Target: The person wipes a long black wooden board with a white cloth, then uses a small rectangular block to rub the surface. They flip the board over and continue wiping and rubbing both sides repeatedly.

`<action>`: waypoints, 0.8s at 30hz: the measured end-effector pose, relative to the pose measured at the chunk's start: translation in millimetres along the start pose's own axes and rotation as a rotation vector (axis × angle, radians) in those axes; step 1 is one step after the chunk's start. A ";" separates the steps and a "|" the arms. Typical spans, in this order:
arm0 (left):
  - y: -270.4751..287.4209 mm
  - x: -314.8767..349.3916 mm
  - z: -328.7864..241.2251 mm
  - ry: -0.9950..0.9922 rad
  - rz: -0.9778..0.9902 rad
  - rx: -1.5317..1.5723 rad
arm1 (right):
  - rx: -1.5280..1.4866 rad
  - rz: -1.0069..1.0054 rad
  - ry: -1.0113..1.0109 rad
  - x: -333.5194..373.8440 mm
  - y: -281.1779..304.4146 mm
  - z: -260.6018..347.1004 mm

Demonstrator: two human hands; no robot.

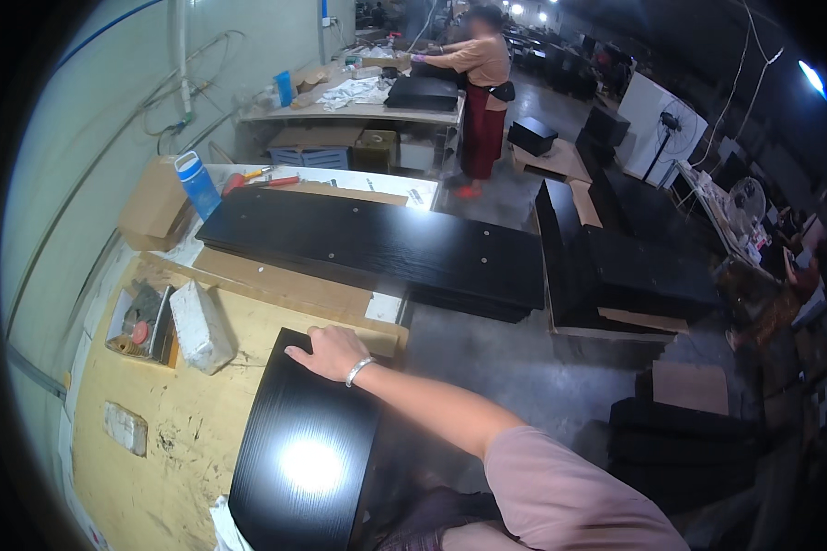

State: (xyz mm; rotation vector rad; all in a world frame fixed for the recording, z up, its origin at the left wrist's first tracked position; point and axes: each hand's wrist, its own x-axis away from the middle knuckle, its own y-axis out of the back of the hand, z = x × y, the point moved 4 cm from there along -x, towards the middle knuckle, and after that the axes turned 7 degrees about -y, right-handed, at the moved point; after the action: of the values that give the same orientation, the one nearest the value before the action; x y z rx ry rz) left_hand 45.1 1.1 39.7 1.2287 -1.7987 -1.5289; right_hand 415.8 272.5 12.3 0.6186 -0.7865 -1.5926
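Observation:
A black wood-grain board (308, 441) lies in front of me at the right edge of a worn yellowish worktable (179, 436), with a bright glare on its top. My right hand (335, 354), a silver bracelet at its wrist, grips the board's far end. Its thumb lies on the top face and the fingers curl toward the far edge, partly hidden. A crumpled white cloth (227, 525) shows beside the board's near left corner; I cannot tell whether anything holds it. My left hand does not show.
Beyond lies a stack of long black panels (377, 234) with small fittings. White blocks (200, 328) and an open box (140, 321) stand on the left; a blue bottle (198, 184) stands farther off. More black panels (643, 271) lie right. A co-worker (484, 92) stands at another table.

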 end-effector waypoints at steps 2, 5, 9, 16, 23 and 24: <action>-6.9 16.4 9.3 0.026 -0.027 -0.025 | 0.008 0.012 -0.004 1.6 -4.2 -2.1; -25.8 -33.4 -11.9 -0.072 -0.066 0.052 | 0.033 -0.004 0.008 -2.7 -3.6 -1.2; -31.0 -73.1 -33.9 -0.094 0.001 0.081 | 0.057 -0.005 0.007 -3.1 -8.2 -4.3; -27.8 -8.4 -2.5 0.025 -0.074 -0.012 | 0.058 0.000 -0.024 -4.8 -0.7 -10.9; -55.1 -110.2 -54.5 -0.066 -0.108 0.046 | -0.013 0.012 -0.023 -5.3 -10.3 1.0; -52.6 -110.3 -53.1 -0.119 -0.105 0.082 | -0.031 -0.051 -0.002 -9.0 -11.4 -7.1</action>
State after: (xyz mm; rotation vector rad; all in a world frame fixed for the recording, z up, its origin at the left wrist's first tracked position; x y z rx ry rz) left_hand 158.7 69.0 24.7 1.3145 -1.9171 -1.6318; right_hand 415.5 281.1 -1.4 0.6199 -0.7513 -1.6492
